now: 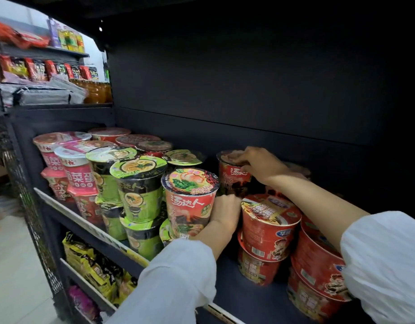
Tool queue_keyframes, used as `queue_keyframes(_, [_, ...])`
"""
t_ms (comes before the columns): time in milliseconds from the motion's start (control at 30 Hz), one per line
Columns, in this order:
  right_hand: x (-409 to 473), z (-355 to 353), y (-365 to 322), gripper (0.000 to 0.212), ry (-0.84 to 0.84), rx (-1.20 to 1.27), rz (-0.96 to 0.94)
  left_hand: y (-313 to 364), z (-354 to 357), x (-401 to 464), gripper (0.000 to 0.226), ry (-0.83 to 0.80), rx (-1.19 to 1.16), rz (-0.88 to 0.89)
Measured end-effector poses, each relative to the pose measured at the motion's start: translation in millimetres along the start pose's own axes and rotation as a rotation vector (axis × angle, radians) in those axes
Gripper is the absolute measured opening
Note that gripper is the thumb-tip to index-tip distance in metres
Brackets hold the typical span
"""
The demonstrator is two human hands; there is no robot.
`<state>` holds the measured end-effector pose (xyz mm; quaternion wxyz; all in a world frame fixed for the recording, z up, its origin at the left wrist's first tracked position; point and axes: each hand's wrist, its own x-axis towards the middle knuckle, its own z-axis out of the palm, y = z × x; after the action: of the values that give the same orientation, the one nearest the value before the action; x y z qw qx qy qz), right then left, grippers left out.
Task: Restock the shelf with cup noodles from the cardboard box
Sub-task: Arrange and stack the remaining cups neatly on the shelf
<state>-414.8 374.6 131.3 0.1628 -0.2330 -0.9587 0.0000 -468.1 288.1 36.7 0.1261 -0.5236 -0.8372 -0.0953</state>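
My left hand (225, 212) grips the side of a red cup noodle (190, 202) standing at the front of the dark shelf (253, 298), next to stacked green cups. Deeper in, my right hand (258, 163) holds the top rim of a second red cup noodle (232, 176) near the shelf's back. Both arms wear white sleeves. The cardboard box is not in view.
Green cups (138, 185) and pink cups (77, 169) are stacked two high on the left. Wide red bowls (269, 225) are stacked on the right. Bagged noodles (89, 260) fill the shelf below. Snacks and bottles line shelves at the far left.
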Motion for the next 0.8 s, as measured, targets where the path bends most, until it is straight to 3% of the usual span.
queue_keyframes(233, [-10.7, -5.0, -6.3, 0.034, -0.035, 0.057, -0.01, -1.1, -4.2, -19.7, 0.03, 0.021, 0.083, 0.062])
queue_keyframes(400, [-26.6, -8.4, -11.7, 0.032, -0.009, 0.097, -0.119, -0.4, -6.0, -36.9, 0.031, 0.037, 0.11, 0.06])
queue_keyframes(600, [-37.0, -2.9, -22.8, 0.033, 0.052, 0.13, -0.089, 0.2, -11.1, -53.2, 0.027, 0.021, 0.102, 0.067])
queue_keyframes(800, [-51.7, 32.8, -24.3, 0.052, 0.123, 0.152, -0.013, 2.6, -17.8, -58.1, 0.03, -0.01, 0.007, -0.008])
